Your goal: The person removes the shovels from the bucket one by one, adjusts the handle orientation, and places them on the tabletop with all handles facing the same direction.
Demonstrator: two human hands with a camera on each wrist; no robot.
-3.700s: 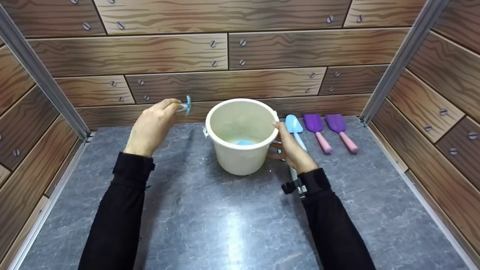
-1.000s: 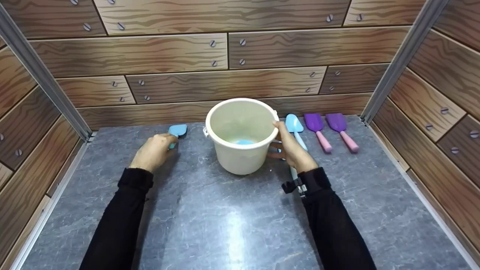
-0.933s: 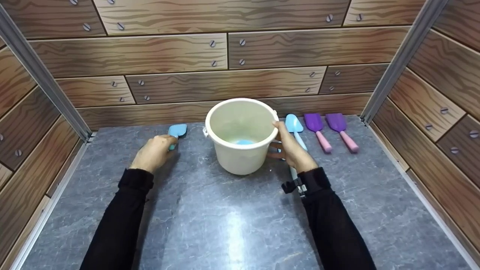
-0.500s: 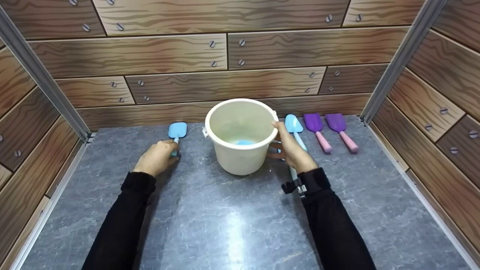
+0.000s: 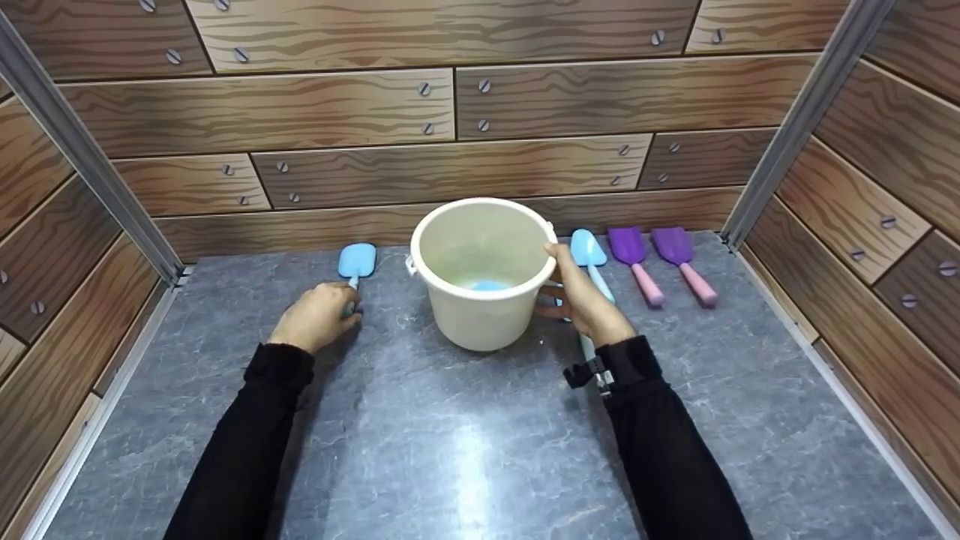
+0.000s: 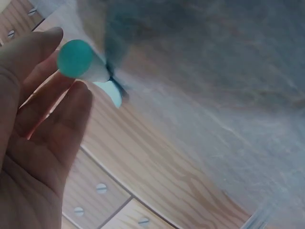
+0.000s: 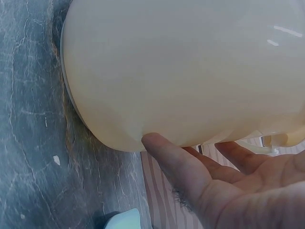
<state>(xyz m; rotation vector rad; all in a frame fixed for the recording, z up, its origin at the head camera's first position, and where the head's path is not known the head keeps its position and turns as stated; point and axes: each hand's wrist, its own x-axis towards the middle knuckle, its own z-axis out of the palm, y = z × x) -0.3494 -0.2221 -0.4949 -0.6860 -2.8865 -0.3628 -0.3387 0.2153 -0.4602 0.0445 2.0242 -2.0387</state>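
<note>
A light-blue toy shovel [image 5: 357, 260] lies on the grey tabletop left of the bucket, blade toward the back wall. My left hand [image 5: 316, 316] is at its handle; the left wrist view shows the round teal handle end [image 6: 75, 58] between thumb and fingers, the thumb apart from it. A cream bucket [image 5: 484, 322] stands upright mid-table, with something blue [image 5: 489, 286] at its bottom. My right hand [image 5: 581, 296] rests on the bucket's right side with extended fingers, the uppermost fingertip at the rim. In the right wrist view the fingertips touch the bucket wall [image 7: 181, 71].
Right of the bucket lie a light-blue shovel [image 5: 588, 247] and two purple shovels with pink handles, one nearer [image 5: 627, 244] and one farther right [image 5: 673, 245]. Another blue piece is partly hidden under my right hand. Wood-patterned walls [image 5: 450, 172] enclose the back and sides.
My left hand has lowered the raised blue shovel onto the table and turned it blade-back; its thumb now stands away from the handle. The right hand and bucket have stayed put.
</note>
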